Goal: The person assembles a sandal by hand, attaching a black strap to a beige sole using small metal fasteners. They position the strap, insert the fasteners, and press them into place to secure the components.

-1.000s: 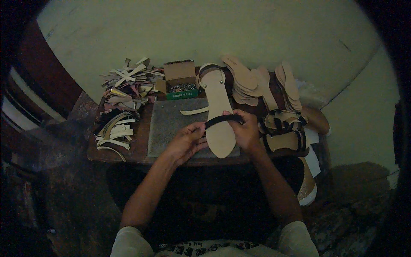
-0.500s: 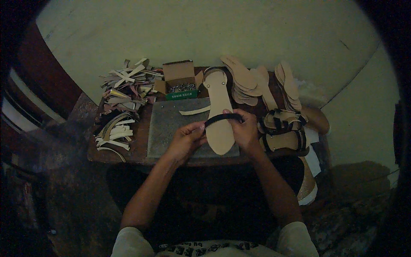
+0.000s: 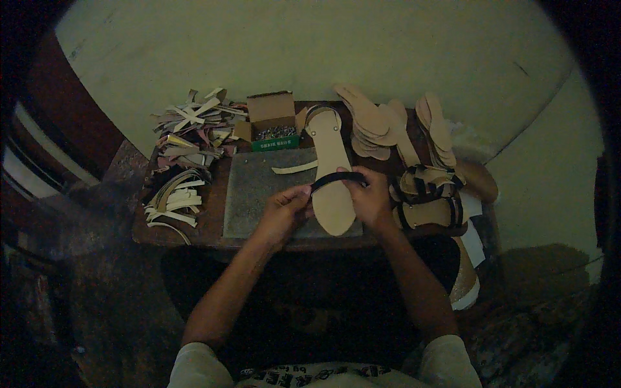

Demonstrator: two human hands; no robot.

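Observation:
A beige sandal sole (image 3: 333, 210) is held between my hands, toe end toward me, over the grey slab (image 3: 249, 194). A dark strap (image 3: 336, 177) crosses its forefoot, and a second strap with two round studs loops around the heel end. My left hand (image 3: 289, 205) pinches the left end of the forefoot strap at the sole's edge. On the other side, my right hand (image 3: 370, 197) grips the sole and the strap's right end, its thumb on top. A loose pale strip (image 3: 294, 169) lies on the slab, left of the sole.
Behind the slab stands an open box of nails (image 3: 274, 137). Leather strips (image 3: 178, 200) are heaped along the table's left side. Stacked soles (image 3: 369, 123) lie at the back right, with strapped sandals (image 3: 430, 210) in front of them. A wall rises behind the table (image 3: 213, 226).
The sandal and both hands have barely shifted. The grip on the sole and strap is the same.

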